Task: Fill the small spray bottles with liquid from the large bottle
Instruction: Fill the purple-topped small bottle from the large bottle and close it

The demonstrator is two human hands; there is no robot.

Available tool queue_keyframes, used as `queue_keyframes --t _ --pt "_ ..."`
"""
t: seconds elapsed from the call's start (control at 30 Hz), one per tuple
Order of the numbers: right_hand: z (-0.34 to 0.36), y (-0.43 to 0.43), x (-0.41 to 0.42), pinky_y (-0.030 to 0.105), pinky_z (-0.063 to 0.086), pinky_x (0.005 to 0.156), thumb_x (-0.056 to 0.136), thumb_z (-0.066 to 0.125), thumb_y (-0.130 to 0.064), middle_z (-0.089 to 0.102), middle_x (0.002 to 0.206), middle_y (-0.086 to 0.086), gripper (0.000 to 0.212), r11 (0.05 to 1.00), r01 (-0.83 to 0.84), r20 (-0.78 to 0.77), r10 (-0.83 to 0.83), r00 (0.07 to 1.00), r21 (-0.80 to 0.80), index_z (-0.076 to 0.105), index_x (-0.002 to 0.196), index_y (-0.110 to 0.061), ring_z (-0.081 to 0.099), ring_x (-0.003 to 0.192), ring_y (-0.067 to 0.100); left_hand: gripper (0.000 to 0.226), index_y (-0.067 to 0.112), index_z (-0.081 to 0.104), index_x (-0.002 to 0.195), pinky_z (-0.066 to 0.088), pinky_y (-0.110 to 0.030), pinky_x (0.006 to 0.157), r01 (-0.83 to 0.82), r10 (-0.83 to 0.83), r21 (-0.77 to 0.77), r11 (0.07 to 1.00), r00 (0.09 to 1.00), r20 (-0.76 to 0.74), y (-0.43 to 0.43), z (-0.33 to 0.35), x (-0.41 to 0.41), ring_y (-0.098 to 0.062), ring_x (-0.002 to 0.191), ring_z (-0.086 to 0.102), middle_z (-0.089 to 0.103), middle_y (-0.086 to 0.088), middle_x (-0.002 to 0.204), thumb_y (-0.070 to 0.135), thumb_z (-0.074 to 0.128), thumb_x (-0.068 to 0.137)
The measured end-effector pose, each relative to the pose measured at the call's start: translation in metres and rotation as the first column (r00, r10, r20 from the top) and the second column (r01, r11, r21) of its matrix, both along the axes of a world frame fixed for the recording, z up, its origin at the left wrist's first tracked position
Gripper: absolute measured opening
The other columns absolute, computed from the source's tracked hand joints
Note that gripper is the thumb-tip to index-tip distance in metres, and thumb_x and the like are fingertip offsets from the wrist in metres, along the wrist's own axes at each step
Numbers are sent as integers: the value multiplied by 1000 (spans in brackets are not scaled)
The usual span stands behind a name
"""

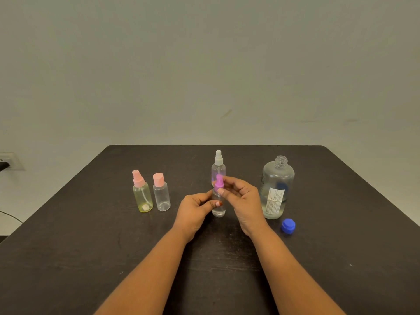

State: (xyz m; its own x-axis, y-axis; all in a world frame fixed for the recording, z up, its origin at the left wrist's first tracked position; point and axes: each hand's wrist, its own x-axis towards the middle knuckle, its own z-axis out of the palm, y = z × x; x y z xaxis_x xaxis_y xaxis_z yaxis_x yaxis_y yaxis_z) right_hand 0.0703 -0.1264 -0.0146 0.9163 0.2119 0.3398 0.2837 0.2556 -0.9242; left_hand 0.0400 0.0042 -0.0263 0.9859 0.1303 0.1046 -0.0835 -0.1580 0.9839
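Note:
A small clear spray bottle [218,210] with some liquid stands at the middle of the dark table [91,246]. My left hand [195,208] grips its body. My right hand [241,198] pinches its purple spray top [219,181], which sits on the bottle's neck. The large clear bottle [276,187] stands uncapped to the right, partly full, with a white label. Its blue cap [288,226] lies on the table in front of it. Behind my hands stands a white-topped spray bottle [218,165].
At the left stand a yellowish spray bottle with a pink top [142,193] and a clear bottle with a pink cap [161,193]. A wall socket [9,161] with a plug is on the wall at far left. The wall rises behind the table.

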Motion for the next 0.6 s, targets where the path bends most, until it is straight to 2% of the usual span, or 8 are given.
queue_keyframes --t 0.17,0.27,0.33,0.47,0.53,0.6 --pt "0 4 1 22 53 71 75 68 9 68 88 2 29 1000 15 -10 -15 1000 17 60 95 -11 66 80 10 26 13 68 109 48 -24 92 0 0 -6 1000 1000 9 -1 2 -1 -8 98 66 73 5 96 11 65 83" --pt "-1 1 0 25 53 77 80 64 6 68 98 4 29 999 -16 -21 17 1000 49 60 101 -13 66 92 15 26 14 68 110 46 -20 89 5 -5 3 1000 1000 3 -1 2 -1 -5 97 65 73 6 96 11 65 84" --pt "-1 -1 0 23 52 80 84 58 6 68 105 3 32 998 -42 -26 43 999 40 62 108 -15 65 99 13 27 13 68 110 46 -18 88 8 -8 2 1000 1000 0 -1 2 -1 -2 97 65 73 5 98 11 65 84" --pt "-1 -2 0 26 51 90 89 52 4 68 114 5 34 997 -73 -9 73 997 -13 60 120 -8 62 110 13 28 14 67 111 46 -21 92 4 -4 -13 1000 1000 0 0 1 0 -4 99 65 73 3 101 11 65 84" --pt "0 -2 0 26 51 90 88 54 5 69 112 6 33 998 -47 1 47 999 -31 62 118 -6 63 108 14 27 14 68 111 46 -22 91 9 -9 -15 1000 1000 6 0 1 0 -6 98 66 73 3 100 11 65 83" --pt "1 -1 0 24 53 83 84 59 8 71 103 4 32 999 -12 2 12 1000 -31 65 110 -9 66 98 11 26 16 69 109 47 -20 89 15 -15 -16 1000 1000 10 -1 1 0 -4 97 66 73 4 98 11 65 83"
